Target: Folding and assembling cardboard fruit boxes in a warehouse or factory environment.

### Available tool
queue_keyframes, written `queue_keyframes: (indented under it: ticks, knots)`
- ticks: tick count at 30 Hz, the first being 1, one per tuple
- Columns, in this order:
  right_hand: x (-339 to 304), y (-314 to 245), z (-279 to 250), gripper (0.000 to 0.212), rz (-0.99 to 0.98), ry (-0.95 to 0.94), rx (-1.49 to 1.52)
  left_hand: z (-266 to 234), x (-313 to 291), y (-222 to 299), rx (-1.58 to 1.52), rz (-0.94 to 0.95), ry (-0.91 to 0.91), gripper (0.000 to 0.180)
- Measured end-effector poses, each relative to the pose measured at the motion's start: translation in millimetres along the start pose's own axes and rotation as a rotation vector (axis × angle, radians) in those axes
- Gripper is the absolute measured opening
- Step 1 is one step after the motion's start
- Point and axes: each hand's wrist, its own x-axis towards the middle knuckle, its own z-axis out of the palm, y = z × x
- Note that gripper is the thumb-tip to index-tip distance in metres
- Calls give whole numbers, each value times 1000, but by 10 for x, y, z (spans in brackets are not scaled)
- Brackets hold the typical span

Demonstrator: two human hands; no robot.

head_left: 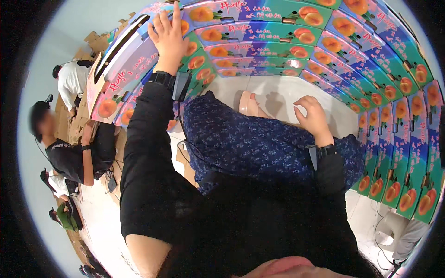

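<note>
Boxes [259,33] stacked, left hand [169,41] touching one, right hand [315,119] curled

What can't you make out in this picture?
All in the head view:
Contents of the fruit-printed boxes: hidden by their walls.
Palm of the left hand: turned away from the camera.
Knees: covered by floral clothing.
Hands of the distant person in green: too small.
</note>
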Motion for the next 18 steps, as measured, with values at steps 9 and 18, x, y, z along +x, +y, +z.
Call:
queue_keyframes:
  ticks: [9, 18]
  knots:
    - [-7, -86, -41, 14, 50, -71, 5, -108, -14, -208, -169, 67, 99, 74]
    - [-9, -81, -110, 15, 57, -71, 21, -1174, -592, -412, -422, 167, 315, 79]
